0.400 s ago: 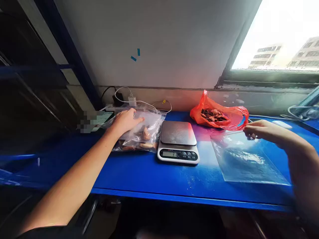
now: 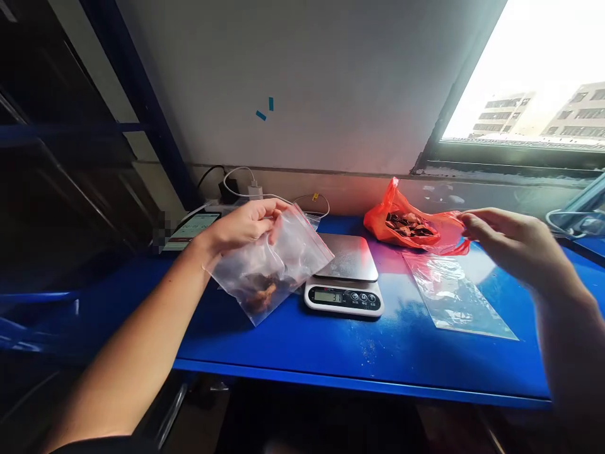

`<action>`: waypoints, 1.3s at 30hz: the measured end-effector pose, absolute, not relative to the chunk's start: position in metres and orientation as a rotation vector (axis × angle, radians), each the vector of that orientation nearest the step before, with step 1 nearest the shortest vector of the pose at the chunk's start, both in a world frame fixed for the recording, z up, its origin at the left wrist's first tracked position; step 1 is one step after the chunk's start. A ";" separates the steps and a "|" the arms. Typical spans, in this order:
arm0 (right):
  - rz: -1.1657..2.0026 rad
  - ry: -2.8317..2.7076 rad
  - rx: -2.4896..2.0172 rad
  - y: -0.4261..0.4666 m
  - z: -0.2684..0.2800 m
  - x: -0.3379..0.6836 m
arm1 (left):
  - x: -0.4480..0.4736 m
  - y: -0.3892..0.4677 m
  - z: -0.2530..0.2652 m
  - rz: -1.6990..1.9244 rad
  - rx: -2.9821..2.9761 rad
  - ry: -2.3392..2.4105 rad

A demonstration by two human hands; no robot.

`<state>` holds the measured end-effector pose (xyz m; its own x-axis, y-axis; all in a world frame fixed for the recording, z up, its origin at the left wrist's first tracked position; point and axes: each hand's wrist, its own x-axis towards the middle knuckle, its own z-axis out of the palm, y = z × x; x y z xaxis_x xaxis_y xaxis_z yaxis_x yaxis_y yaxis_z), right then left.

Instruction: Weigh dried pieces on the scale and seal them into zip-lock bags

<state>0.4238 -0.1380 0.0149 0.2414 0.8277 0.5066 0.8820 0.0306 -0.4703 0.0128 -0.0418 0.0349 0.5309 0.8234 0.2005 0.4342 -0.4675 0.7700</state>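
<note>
My left hand (image 2: 250,222) is closed on a clear zip-lock bag (image 2: 288,252) with a red seal line and a few brown dried pieces in its lower corner. The bag hangs tilted above the table, overlapping the left edge of a digital kitchen scale (image 2: 347,258), whose plate is bare. My right hand (image 2: 513,243) pinches the right edge of a red plastic bag (image 2: 378,221), which lies open with dark reddish-brown dried pieces (image 2: 411,225) inside. A flat clear plastic bag (image 2: 458,302) lies on the table below my right hand.
A phone (image 2: 193,230) with a lit screen leans at the left back. Behind the scale, a white charger (image 2: 255,189) and cables run along the wall. The blue table (image 2: 302,343) has its front edge near me; a window (image 2: 529,94) is at upper right.
My left hand has lifted a zip-lock bag off the pile left of the scale and brought it rightward. My right hand has moved slightly, and the flat clear bag below it has shifted.
</note>
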 end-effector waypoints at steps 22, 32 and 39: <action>0.586 -2.105 -1.701 -0.156 0.004 0.301 | 0.086 -0.115 -0.010 0.677 2.814 1.208; 0.949 -2.092 -1.418 -0.155 -0.006 0.298 | 0.090 -0.116 -0.021 0.629 2.917 1.033; 1.069 -2.004 -1.299 -0.158 -0.005 0.293 | 0.089 -0.117 -0.020 0.591 2.930 0.932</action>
<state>0.2927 -0.1584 -0.0049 -0.4058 0.9140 0.0055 0.5042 0.2288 -0.8327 0.0885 -0.1170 -0.0195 0.7515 0.5592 0.3500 0.5553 -0.8226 0.1222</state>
